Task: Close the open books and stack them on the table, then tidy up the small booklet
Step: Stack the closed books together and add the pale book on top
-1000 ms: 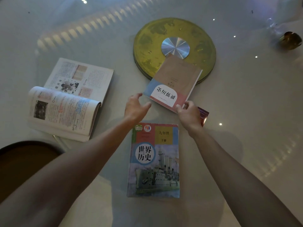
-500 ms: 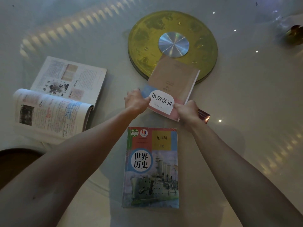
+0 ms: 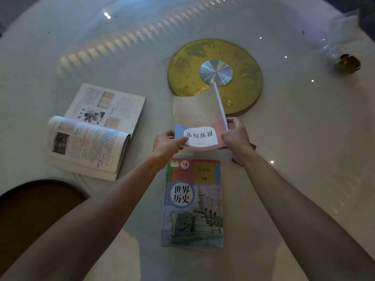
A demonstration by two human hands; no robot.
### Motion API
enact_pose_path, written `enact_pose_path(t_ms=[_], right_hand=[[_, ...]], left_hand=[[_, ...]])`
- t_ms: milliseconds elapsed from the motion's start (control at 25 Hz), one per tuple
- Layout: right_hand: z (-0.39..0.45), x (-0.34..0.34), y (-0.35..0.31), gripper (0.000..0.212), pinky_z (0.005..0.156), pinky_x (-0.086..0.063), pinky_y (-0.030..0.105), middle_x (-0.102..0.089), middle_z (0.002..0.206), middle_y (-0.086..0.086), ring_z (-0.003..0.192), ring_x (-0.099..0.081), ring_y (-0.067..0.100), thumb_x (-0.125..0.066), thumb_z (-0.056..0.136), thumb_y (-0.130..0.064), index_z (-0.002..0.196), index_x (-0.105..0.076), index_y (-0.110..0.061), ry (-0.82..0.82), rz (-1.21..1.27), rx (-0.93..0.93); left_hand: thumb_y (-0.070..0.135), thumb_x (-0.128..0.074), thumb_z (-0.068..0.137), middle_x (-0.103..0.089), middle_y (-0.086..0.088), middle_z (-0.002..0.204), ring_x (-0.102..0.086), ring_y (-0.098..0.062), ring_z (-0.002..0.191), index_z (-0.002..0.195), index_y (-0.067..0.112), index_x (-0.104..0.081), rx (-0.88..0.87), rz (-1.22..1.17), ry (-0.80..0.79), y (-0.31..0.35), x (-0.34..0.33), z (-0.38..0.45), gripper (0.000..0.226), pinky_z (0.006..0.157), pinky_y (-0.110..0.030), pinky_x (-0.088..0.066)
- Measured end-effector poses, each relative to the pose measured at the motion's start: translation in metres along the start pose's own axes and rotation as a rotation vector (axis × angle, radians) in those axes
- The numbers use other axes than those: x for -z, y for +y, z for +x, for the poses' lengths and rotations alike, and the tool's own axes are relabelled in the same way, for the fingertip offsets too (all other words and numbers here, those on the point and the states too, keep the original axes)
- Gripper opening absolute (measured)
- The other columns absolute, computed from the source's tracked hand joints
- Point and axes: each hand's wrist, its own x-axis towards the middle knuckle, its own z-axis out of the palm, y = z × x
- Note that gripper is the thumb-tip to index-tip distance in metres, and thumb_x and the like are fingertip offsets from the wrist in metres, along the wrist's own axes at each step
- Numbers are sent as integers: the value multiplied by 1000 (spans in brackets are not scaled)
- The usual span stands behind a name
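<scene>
A closed tan book (image 3: 197, 114) with a blue, white and pink band is held above the white table (image 3: 304, 138), tilted, its far edge over the gold disc. My left hand (image 3: 167, 144) grips its near left corner and my right hand (image 3: 236, 135) grips its near right edge. Just below it a closed book with a warship cover (image 3: 193, 203) lies flat on the table. An open book (image 3: 93, 130) lies to the left, pages up. A small dark red booklet (image 3: 253, 147) peeks out from under my right wrist, mostly hidden.
A round gold disc (image 3: 239, 63) with a silver centre sits mid-table behind the held book. A small brass object (image 3: 348, 62) and a clear plastic bag (image 3: 341, 29) lie at the far right. A dark brown chair seat (image 3: 34, 216) is at the lower left.
Both hands closed on the tan book's near end and lifted it off the table. It has swung to point straighter away from me and come slightly nearer.
</scene>
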Motion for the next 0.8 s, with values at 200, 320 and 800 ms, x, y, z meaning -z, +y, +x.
enact_pose_path(t_ms=[200, 320, 800], right_hand=[[-38, 32, -20, 51, 57, -59, 35, -72, 93, 5, 71, -71, 21, -48, 87, 8, 127, -64, -21, -112, 3, 43], [-64, 45, -24, 44, 68, -55, 43, -72, 87, 11, 69, -69, 26, -54, 90, 7, 116, -71, -23, -275, -49, 104], [-149, 70, -27, 21, 51, -46, 24, -75, 75, -1, 67, -69, 18, -75, 92, -29, 108, -73, -14, -460, -100, 213]], left_hand=[[32, -88, 71, -51, -8, 139, -53, -24, 125, 146, 16, -42, -264, 323, 154, -10, 28, -42, 90, 100, -39, -49], [34, -85, 74, -38, -4, 155, -38, -23, 141, 153, 23, -33, -592, 491, 154, 4, 41, -64, 95, 113, -43, -37], [23, -60, 99, -71, -6, 92, -62, -9, 76, 109, 3, -70, -524, 575, -472, -3, 59, -133, 25, 71, -33, -52]])
